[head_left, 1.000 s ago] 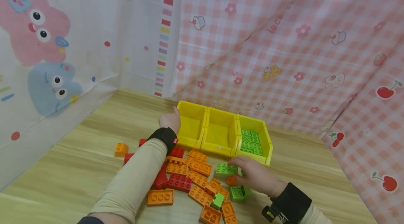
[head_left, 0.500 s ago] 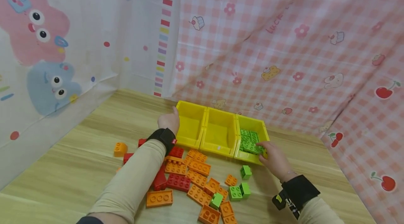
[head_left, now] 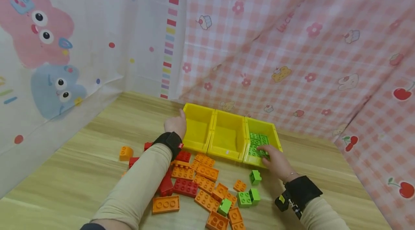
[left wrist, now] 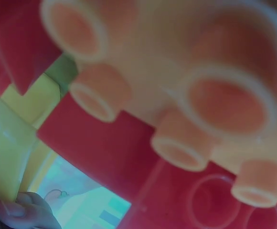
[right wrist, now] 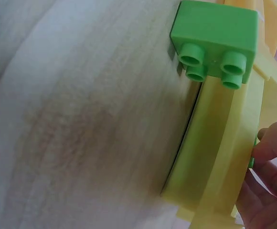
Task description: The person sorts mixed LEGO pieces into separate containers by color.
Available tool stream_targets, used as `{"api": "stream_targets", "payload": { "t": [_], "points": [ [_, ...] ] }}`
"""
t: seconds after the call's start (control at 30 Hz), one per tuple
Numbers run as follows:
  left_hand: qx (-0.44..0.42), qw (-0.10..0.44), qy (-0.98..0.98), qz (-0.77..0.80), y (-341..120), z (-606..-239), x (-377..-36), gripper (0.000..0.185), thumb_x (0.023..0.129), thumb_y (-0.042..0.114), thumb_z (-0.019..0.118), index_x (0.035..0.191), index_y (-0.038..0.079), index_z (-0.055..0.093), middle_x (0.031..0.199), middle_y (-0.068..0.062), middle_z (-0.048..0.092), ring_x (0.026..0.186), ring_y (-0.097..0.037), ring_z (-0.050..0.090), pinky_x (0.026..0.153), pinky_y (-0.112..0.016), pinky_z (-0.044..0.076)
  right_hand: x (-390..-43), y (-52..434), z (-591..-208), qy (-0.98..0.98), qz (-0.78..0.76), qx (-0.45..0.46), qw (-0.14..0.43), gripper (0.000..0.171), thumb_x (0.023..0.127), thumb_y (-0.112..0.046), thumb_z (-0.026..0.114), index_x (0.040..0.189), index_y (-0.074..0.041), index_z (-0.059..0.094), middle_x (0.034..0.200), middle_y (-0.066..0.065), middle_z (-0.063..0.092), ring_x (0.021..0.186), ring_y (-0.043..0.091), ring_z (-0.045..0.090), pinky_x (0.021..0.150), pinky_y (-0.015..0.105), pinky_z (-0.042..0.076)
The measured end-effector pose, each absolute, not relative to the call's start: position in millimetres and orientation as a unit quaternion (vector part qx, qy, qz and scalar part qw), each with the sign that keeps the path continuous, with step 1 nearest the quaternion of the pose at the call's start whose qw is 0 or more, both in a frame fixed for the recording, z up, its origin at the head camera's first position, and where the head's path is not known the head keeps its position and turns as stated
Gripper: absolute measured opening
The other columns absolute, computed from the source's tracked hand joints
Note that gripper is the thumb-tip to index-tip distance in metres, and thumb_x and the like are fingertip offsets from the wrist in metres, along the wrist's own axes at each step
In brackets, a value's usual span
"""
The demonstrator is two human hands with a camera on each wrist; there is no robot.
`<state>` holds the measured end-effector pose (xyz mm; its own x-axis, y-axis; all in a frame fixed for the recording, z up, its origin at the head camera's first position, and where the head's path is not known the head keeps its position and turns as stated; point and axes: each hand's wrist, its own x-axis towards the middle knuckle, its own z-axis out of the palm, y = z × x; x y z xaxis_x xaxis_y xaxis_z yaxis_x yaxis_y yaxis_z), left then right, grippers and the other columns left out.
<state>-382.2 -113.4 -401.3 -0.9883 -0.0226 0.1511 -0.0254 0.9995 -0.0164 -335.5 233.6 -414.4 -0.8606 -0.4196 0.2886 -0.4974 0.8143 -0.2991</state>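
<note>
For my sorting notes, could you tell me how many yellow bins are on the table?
3, side by side in a row: the left bin by the left hand, the middle bin, the right bin holding green bricks.
</note>
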Motion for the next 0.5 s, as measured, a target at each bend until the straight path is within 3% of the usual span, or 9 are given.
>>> {"api": "stream_targets", "payload": {
  "t": [0.3,0.5],
  "points": [
    [0.012,0.076,-0.997,0.023,-113,-400,-381,0.056,0.096,0.012,0.046,0.145,-0.003,0.022,0.053,-0.002,0.048,0.048,-0.013,0.05,0.045,-0.027,0.037,-332,234,-416,-0.946,0.206,0.24,0.074,0.031,0.088,0.007,0.049,0.117,0.003,0.057,0.115,0.019,0.057,0.102,0.029,0.054,0.084,0.045,0.044],
    [0.01,0.076,-0.997,0.021,-113,-399,-379,0.055,0.096,0.011,0.046,0.144,-0.004,0.023,0.053,-0.002,0.049,0.048,-0.013,0.051,0.045,-0.027,0.037,-317,232,-417,-0.939,0.184,0.277,0.088,0.035,0.089,0.008,0.048,0.124,0.004,0.052,0.13,0.023,0.049,0.121,0.038,0.044,0.096,0.05,0.037]
  ]
}}
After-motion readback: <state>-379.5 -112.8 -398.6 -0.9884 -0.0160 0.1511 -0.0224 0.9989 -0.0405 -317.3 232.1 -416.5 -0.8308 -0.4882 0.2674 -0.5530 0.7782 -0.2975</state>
